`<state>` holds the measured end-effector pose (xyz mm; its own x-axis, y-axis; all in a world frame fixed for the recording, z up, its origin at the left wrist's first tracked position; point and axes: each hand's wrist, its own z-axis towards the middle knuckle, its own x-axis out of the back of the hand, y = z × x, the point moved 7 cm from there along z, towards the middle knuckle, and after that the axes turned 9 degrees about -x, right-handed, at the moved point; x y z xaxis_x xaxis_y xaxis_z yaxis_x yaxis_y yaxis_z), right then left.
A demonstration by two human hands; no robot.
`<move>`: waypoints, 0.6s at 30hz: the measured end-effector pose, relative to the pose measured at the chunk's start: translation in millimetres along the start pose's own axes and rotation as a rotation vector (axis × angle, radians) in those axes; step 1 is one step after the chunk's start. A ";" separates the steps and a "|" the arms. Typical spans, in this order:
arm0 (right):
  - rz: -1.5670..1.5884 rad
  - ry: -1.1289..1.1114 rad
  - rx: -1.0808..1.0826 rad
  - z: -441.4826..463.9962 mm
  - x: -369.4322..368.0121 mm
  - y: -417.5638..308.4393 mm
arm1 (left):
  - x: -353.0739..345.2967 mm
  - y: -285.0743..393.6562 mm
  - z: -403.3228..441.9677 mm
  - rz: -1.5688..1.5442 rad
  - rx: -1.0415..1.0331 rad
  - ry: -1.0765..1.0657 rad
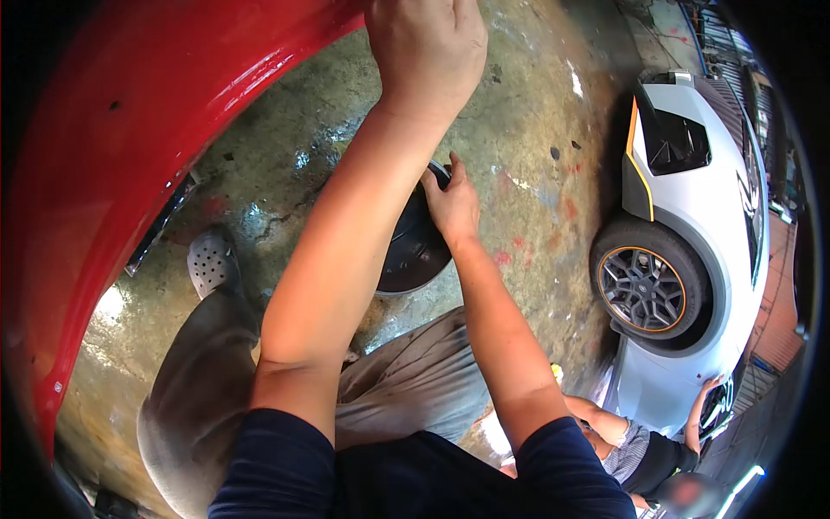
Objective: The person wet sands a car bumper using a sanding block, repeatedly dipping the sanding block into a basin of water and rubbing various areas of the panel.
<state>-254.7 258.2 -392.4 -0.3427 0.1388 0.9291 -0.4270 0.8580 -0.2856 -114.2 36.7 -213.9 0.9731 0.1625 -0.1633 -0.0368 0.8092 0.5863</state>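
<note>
The black basin (419, 253) is mid-frame, its rim gripped by your right hand (455, 206), while your left hand (428, 50), cut off at top centre beside the red bodywork (130, 130), and the work's progress can't be judged.

Vehicle panel (130, 130) spans the left side, floor (527, 156) to its right. Basin (417, 259) lies before the wearer, partly behind the left forearm (341, 221); right hand (456, 206) at its rim. Left hand (430, 48) is at top, beside the panel's edge. Shoe (213, 259) is left of the basin. Car (731, 208) stands far right, co-worker (644, 458) beside it.
</note>
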 end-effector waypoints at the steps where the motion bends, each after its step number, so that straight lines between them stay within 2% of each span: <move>1: 0.000 0.000 -0.007 -2.1 0.9 -0.3 | 0.7 -0.3 0.5 -0.016 -0.013 0.039; 2: -0.009 0.001 -0.001 -2.5 0.9 -1.4 | 0.6 -2.0 -0.7 0.044 -0.038 -0.053; 6: -0.024 -0.018 -0.004 -2.9 3.1 -3.2 | 11.1 -4.7 -5.2 0.044 -0.027 -0.125; 9: -0.012 -0.039 -0.022 0.3 0.8 -3.5 | 4.7 8.5 2.4 -0.039 0.093 -0.073; 13: 0.012 -0.035 -0.019 0.0 -1.0 0.1 | 0.8 -1.6 -6.9 0.010 -0.002 -0.080; 18: 0.027 -0.044 -0.020 3.0 0.1 -3.4 | 9.9 -2.9 -20.7 0.063 0.108 -0.083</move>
<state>-255.8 253.8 -392.0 -0.3905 0.1401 0.9099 -0.4007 0.8640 -0.3050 -109.2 47.7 -233.6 0.9853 0.1598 -0.0600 -0.0777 0.7326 0.6762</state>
